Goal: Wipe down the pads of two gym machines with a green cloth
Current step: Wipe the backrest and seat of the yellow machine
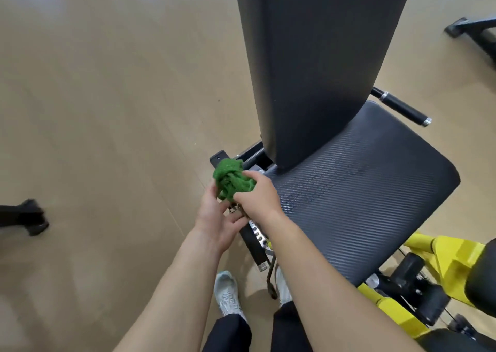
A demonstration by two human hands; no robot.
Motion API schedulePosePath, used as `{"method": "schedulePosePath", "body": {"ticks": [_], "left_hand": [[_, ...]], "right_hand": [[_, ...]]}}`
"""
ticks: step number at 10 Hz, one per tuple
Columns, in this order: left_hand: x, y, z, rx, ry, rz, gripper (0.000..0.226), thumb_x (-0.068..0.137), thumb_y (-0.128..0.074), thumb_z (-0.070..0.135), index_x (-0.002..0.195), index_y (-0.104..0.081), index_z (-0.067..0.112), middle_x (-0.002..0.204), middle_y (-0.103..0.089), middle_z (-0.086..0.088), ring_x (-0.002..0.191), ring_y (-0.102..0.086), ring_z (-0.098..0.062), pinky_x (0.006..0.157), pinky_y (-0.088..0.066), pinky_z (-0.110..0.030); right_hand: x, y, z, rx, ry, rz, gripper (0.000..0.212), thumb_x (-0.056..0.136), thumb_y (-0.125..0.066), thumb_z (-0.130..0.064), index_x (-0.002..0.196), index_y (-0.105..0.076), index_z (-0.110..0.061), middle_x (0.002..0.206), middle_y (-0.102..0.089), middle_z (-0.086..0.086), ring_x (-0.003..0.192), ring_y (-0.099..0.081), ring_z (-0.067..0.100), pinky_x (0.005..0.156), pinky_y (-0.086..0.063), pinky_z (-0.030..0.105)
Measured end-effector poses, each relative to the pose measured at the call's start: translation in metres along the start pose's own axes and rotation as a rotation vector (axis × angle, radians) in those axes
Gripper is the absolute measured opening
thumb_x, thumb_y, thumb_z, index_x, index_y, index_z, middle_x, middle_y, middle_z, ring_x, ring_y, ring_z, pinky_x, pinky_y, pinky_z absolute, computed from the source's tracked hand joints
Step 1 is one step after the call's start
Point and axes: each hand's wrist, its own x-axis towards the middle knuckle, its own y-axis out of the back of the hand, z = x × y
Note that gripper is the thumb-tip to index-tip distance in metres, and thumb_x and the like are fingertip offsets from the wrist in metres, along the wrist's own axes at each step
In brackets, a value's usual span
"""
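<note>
A bunched green cloth (230, 180) is held in front of me, just left of the machine's seat. My right hand (257, 197) grips it from the right, fingers closed over the bundle. My left hand (217, 217) is under and beside it, palm up, fingers touching the cloth's lower part. The dark ribbed seat pad (359, 190) lies to the right of both hands. The tall dark back pad (319, 56) rises upright behind the seat.
Black handles (402, 107) stick out at the seat's far side and below my hands (255, 244). A yellow frame (442, 260) with black parts stands at lower right. Other machine feet lie at left (29, 217) and top right (472, 29). My shoes (228, 292) stand on the wood floor.
</note>
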Motion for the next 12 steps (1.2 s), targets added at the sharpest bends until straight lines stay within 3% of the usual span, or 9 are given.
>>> {"method": "schedulePosePath", "body": {"ticks": [1,3,4,5,6,7,8,9,12], "left_hand": [[0.000,-0.015,-0.001,0.072,0.058,-0.090,0.053,0.095,-0.048,0.060,0.125,-0.061,0.018,0.121,-0.064,-0.010,0.095,-0.066,-0.027,0.093,-0.051,-0.049],[0.024,-0.051,-0.016,0.038,-0.094,0.041,0.039,0.099,-0.056,0.023,0.136,-0.056,0.012,0.119,-0.068,-0.013,0.115,-0.065,-0.036,0.073,-0.057,-0.038],[0.039,-0.071,-0.026,-0.079,-0.143,0.101,0.037,0.097,-0.057,0.007,0.132,-0.051,0.020,0.119,-0.068,-0.013,0.104,-0.069,-0.033,0.075,-0.061,-0.047],[0.043,-0.099,-0.032,0.031,-0.234,0.140,0.060,0.094,-0.054,-0.002,0.139,-0.041,0.037,0.124,-0.061,-0.005,0.112,-0.063,-0.031,0.095,-0.055,-0.055],[0.045,-0.113,-0.032,-0.056,-0.206,0.084,0.060,0.094,-0.043,-0.004,0.134,-0.055,0.039,0.130,-0.064,-0.009,0.114,-0.064,-0.036,0.100,-0.051,-0.057],[0.046,-0.116,-0.027,-0.274,-0.087,0.083,0.030,0.098,-0.047,0.020,0.117,-0.070,0.019,0.122,-0.071,-0.016,0.111,-0.067,-0.037,0.102,-0.050,-0.056],[0.041,-0.122,-0.028,-0.283,-0.115,0.173,0.033,0.101,-0.045,0.018,0.125,-0.066,0.017,0.121,-0.071,-0.015,0.108,-0.068,-0.036,0.099,-0.052,-0.057],[0.032,-0.125,-0.018,-0.246,-0.203,0.248,0.046,0.096,-0.049,0.005,0.133,-0.063,0.027,0.119,-0.070,-0.011,0.107,-0.068,-0.034,0.095,-0.055,-0.057],[-0.019,-0.144,0.008,0.052,-0.472,0.299,0.041,0.101,-0.056,0.029,0.142,-0.056,0.026,0.120,-0.068,0.004,0.107,-0.065,-0.017,0.097,-0.054,-0.034]], "right_hand": [[-0.005,0.012,0.008,0.023,0.049,0.000,0.060,0.065,-0.073,-0.026,0.124,-0.065,-0.030,0.109,-0.071,-0.005,0.102,-0.069,0.015,0.095,-0.057,0.042],[0.009,0.060,0.028,0.139,0.017,0.176,0.013,0.092,-0.060,-0.030,0.085,-0.071,-0.031,0.100,-0.072,-0.009,0.103,-0.066,0.016,0.099,-0.053,0.046],[0.023,0.079,0.041,0.099,-0.074,0.243,0.012,0.093,-0.055,-0.028,0.089,-0.066,-0.031,0.099,-0.069,-0.009,0.104,-0.065,0.023,0.102,-0.051,0.053],[0.034,0.087,0.046,0.124,-0.108,0.231,0.012,0.089,-0.054,-0.029,0.089,-0.066,-0.029,0.099,-0.069,-0.007,0.105,-0.066,0.026,0.102,-0.051,0.053],[0.043,0.092,0.044,0.182,-0.100,0.219,0.011,0.089,-0.055,-0.030,0.089,-0.066,-0.027,0.099,-0.070,-0.005,0.104,-0.066,0.026,0.102,-0.051,0.055],[0.051,0.096,0.038,0.177,-0.109,0.155,0.015,0.090,-0.055,-0.022,0.079,-0.063,-0.017,0.088,-0.070,0.000,0.085,-0.064,0.022,0.096,-0.054,0.058],[0.054,0.100,0.030,0.177,-0.104,0.109,0.017,0.092,-0.055,-0.018,0.080,-0.066,-0.018,0.084,-0.069,0.005,0.077,-0.062,0.022,0.090,-0.056,0.051],[0.052,0.105,0.019,0.218,-0.079,0.104,0.015,0.094,-0.057,-0.017,0.081,-0.066,-0.017,0.084,-0.067,0.005,0.073,-0.060,0.019,0.076,-0.053,0.041],[0.035,0.106,-0.013,0.250,-0.075,0.099,0.019,0.085,-0.054,-0.022,0.086,-0.071,-0.012,0.082,-0.072,0.009,0.069,-0.059,0.020,0.070,-0.050,0.039]]}}
